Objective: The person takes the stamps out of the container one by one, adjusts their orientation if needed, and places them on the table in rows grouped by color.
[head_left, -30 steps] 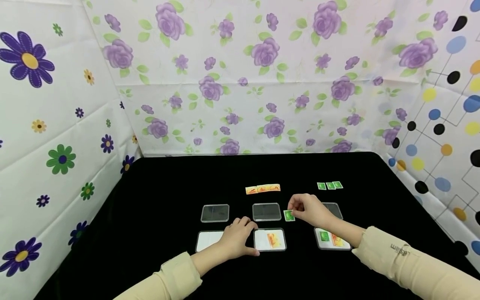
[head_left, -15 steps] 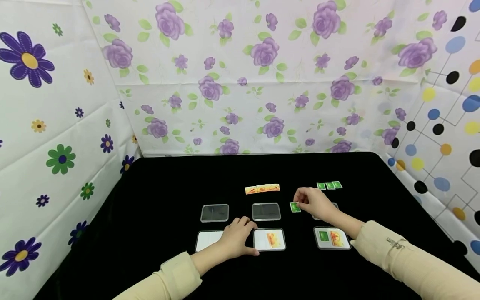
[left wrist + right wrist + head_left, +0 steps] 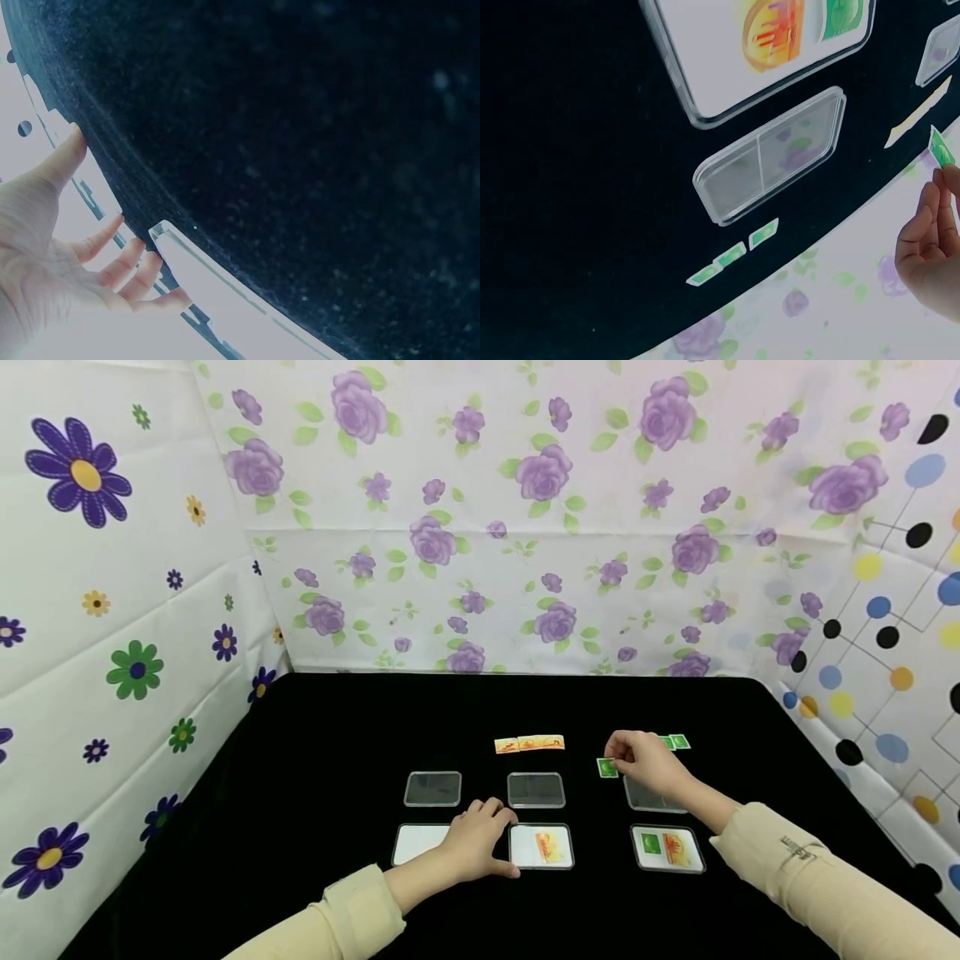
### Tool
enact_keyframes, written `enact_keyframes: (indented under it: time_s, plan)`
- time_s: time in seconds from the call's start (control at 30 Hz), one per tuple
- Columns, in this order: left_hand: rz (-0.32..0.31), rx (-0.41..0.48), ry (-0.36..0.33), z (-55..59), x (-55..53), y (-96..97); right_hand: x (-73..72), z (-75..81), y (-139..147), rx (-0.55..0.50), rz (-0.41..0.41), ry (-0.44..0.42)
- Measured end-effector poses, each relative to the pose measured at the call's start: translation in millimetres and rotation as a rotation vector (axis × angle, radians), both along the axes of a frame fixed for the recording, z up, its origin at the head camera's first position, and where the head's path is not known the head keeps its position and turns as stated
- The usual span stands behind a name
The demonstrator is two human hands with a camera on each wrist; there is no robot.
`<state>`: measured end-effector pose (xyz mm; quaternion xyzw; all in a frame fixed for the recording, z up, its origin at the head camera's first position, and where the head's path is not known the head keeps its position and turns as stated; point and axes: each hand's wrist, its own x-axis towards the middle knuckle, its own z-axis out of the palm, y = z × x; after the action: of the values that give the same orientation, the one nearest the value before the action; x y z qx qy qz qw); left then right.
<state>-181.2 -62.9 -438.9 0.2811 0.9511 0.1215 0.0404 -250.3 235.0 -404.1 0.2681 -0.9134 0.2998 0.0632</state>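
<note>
My right hand pinches a small green picture card above the black table, left of the right-hand clear lid. In the right wrist view that green card sticks out from the fingertips. My left hand lies with spread, relaxed fingers between two shallow plastic cases, its fingertips at the edge of the middle case. An orange picture card lies on that case's white insert. The left case, with a white insert, is partly hidden by the left hand.
The right case holds a green and an orange card. Two more clear lids stand behind the left and middle cases. A row of orange cards lies farther back. Several green cards lie behind the right lid. Patterned cloth walls enclose the table.
The right hand has carried the green card rightward and away from beside the middle lid. The left hand stays in place. The head view has tilted slightly.
</note>
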Motion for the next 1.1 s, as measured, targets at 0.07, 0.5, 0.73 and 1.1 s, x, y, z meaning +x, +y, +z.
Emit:
enact_keyframes:
  time_s: [0.07, 0.5, 0.73, 1.1]
  plan:
    - [-0.003, 0.001, -0.003, -0.3, -0.1, 0.5, -0.5, -0.1, 2.7, -0.004, 0.000, 0.009]
    - [0.012, 0.002, 0.001, -1.1, -1.1, 1.1, -24.3, 3.7, 25.6, -0.013, 0.003, 0.015]
    - [0.007, -0.006, 0.005, -2.8, -0.1, 0.4, -38.5, 3.0, 36.0, 0.011, -0.050, -0.048]
    - [0.011, -0.006, 0.007, -1.1, 0.0, 2.8, -51.5, -4.4, 46.0, 0.015, -0.154, -0.091]
